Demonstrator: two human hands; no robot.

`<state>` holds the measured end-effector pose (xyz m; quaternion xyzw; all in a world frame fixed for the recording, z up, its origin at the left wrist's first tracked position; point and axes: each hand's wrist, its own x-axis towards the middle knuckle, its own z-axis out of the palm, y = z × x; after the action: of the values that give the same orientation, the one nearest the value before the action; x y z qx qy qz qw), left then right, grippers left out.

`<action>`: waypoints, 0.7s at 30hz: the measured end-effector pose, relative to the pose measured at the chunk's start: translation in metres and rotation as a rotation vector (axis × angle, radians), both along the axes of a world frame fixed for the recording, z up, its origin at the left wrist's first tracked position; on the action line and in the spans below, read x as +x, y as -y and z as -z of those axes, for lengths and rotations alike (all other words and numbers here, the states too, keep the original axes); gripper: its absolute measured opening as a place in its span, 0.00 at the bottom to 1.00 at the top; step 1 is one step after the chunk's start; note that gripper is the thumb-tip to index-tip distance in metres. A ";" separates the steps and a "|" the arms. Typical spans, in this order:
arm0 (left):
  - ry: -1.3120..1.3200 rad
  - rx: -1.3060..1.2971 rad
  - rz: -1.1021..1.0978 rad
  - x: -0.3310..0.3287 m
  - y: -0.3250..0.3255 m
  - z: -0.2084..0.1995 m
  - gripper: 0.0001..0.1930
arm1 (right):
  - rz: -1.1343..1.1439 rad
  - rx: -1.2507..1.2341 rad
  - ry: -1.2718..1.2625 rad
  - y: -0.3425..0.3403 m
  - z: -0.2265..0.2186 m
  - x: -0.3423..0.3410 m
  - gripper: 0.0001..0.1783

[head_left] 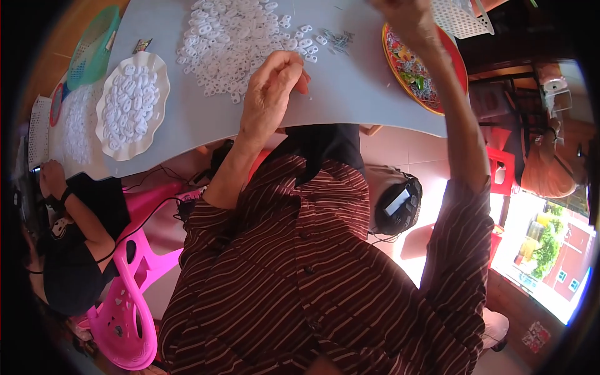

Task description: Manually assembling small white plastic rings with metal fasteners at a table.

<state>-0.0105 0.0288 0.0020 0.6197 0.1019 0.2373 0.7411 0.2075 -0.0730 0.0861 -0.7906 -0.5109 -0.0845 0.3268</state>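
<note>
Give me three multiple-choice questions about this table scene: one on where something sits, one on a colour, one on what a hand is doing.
1. Where is the white scalloped plate of small white pieces?
A. left of the big loose pile
B. on the pink chair
C. inside the red tray

2. What colour is the rim of the round tray at the table's right?
A. blue
B. red
C. black

3. What is the left hand doing?
A. lying flat and open on the table
B. gripping the pink chair
C. fingers curled, fingertips at the edge of the pile of white pieces

Answers: 1 A, the plate lies left of the pile on the grey table. 2 B, the rim shows red around a patterned middle. 3 C, its fingers bend toward the nearest pieces; whether they pinch one cannot be told.
</note>
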 end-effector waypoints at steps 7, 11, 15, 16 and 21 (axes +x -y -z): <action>0.013 0.055 0.010 0.001 0.002 -0.004 0.11 | -0.279 -0.186 0.007 -0.015 0.050 -0.026 0.09; -0.028 0.082 0.002 0.001 0.001 -0.001 0.12 | -0.252 -0.279 -0.017 -0.021 0.048 -0.030 0.08; -0.024 0.115 0.003 0.001 0.002 -0.002 0.12 | -0.236 -0.285 -0.021 -0.019 0.051 -0.031 0.06; -0.028 0.127 0.004 0.002 0.002 -0.002 0.12 | -0.233 -0.282 -0.020 -0.018 0.052 -0.029 0.06; -0.077 0.102 0.010 0.000 -0.001 -0.004 0.13 | -0.273 -0.111 -0.064 -0.009 0.045 -0.040 0.07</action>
<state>-0.0100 0.0294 0.0056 0.6658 0.1149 0.2143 0.7053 0.1670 -0.0643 0.0411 -0.7329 -0.6068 0.0145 0.3072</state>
